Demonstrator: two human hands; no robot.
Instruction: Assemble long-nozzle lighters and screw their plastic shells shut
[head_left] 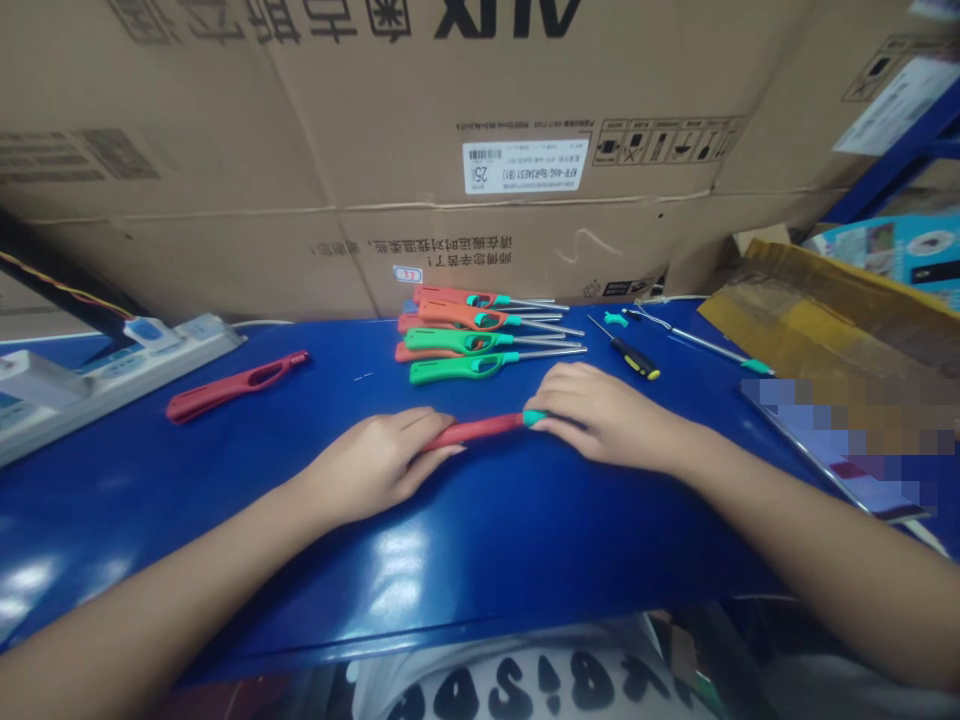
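My left hand is closed round one end of a red lighter body, held level above the blue table. At its other end, my right hand pinches a teal collar, which touches the red body. Just beyond my hands lies a pile of gas lighters, with green ones in front and orange ones behind, their metal tubes pointing right. Another red lighter body without a tube lies to the left.
A screwdriver and a small teal part lie right of the pile. Farther right are a metal tube and a taped cardboard piece. A power strip is at left; a large carton stands behind the table.
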